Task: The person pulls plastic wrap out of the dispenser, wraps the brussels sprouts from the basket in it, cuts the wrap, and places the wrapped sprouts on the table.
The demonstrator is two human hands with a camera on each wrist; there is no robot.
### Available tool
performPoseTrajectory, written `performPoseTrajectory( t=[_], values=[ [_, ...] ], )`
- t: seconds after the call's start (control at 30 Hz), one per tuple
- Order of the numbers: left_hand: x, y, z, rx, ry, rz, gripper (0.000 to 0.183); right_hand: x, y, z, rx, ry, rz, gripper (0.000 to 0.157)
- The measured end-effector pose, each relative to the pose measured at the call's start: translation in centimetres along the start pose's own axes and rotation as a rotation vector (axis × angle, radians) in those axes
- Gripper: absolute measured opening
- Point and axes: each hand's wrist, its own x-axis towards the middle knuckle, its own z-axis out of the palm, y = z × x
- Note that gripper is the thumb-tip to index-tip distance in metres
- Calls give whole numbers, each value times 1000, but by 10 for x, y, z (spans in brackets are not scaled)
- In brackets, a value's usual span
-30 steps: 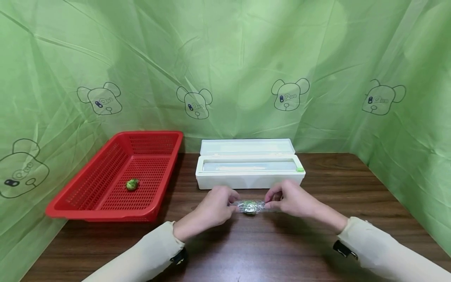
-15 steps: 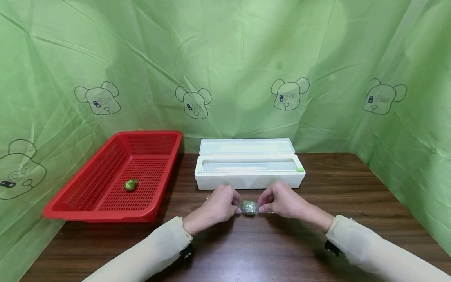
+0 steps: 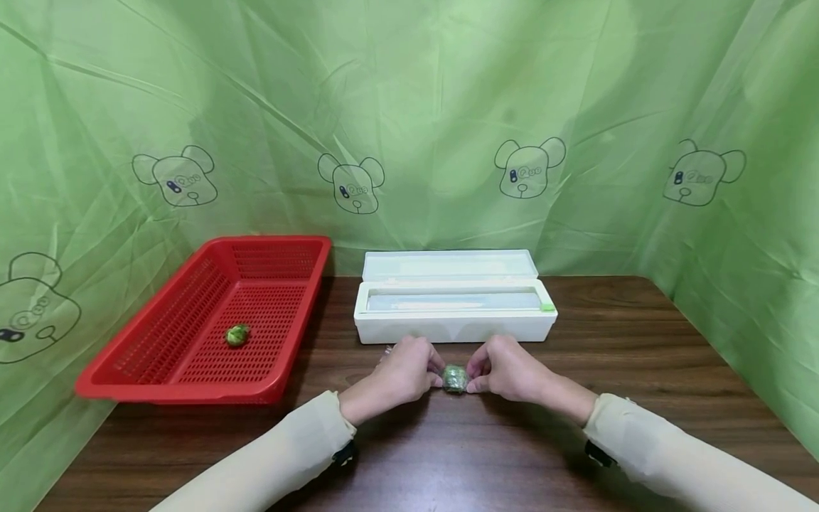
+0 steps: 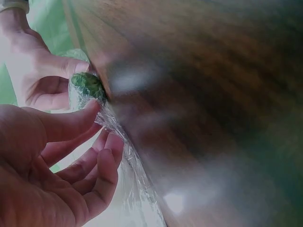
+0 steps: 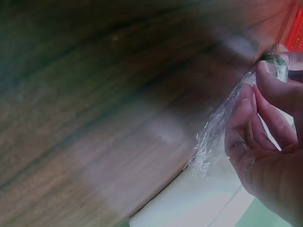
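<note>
A small green Brussels sprout, bundled in clear plastic wrap, is between my two hands close over the table. My left hand pinches the twisted wrap at the sprout's left side between thumb and fingers. On the other side, my right hand pinches the wrap there in the same way. In the left wrist view a tail of plastic wrap trails past the left fingers. Another loose end of plastic wrap hangs beyond the right fingers in the right wrist view.
Just behind the hands stands a white plastic-wrap dispenser box with its lid raised and a green slider at its right end. To the left is a red perforated basket holding one unwrapped Brussels sprout. A green curtain encloses the dark wooden table.
Both hands have come closer together, the right one moving left, and the wrap between them is gathered tight against the sprout. The basket and dispenser stay in place.
</note>
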Motion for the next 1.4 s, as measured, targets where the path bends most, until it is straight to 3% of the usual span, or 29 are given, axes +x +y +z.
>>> performPoseTrajectory(
  t=[0.4,0.67,0.87,1.1,1.4],
  values=[
    [2,0,4,50,3,32,11,2,0,5,-29,8,-39,17],
    [-1,-4,6,-13,-38,68,13,-1,1,-2,-6,-36,-38,13],
    [0,-4,7,1,-54,81,13,-5,1,-1,-6,-51,-21,13],
    [-3,-1,5,11,-55,98,10,-11,-6,2,5,-51,-17,17],
    [-9,3,2,52,-65,104,20,-17,-21,4,17,-87,27,25]
  ],
)
